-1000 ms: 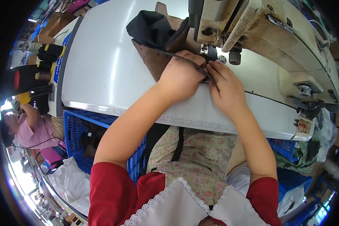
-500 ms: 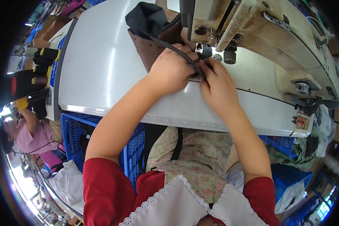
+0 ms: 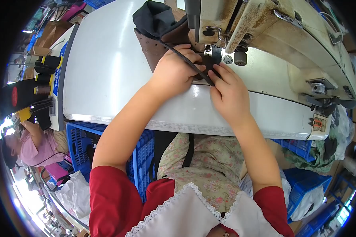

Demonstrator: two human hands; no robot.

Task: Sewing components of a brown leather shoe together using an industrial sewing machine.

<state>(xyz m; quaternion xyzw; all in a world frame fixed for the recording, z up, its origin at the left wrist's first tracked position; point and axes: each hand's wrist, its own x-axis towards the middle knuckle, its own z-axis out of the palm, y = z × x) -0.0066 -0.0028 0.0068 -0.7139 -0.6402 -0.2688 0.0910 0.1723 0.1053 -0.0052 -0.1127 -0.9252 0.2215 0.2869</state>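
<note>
A brown leather piece [image 3: 149,49] with perforations and a bunched dark lining [image 3: 154,19] lies on the sewing table under the machine head. My left hand [image 3: 176,71] is closed on its near edge, fingers curled, just left of the presser foot [image 3: 208,50]. A narrow dark strip [image 3: 182,57] passes over the back of this hand. My right hand [image 3: 231,93] pinches the near end of the work where the strip ends, its fingertips against dark material right of the foot. The thumb's grip is partly hidden.
The sewing machine [image 3: 281,43] stands over the far right of the white table [image 3: 95,71]. Thread cones [image 3: 47,63] sit on a neighbouring machine at left, where a person in a pink top [image 3: 37,148] works. Blue crates [image 3: 142,152] stand below the table edge.
My right fingers have straightened and drawn slightly apart from my left hand, showing dark material between them. The left hand has shifted a little to the left.
</note>
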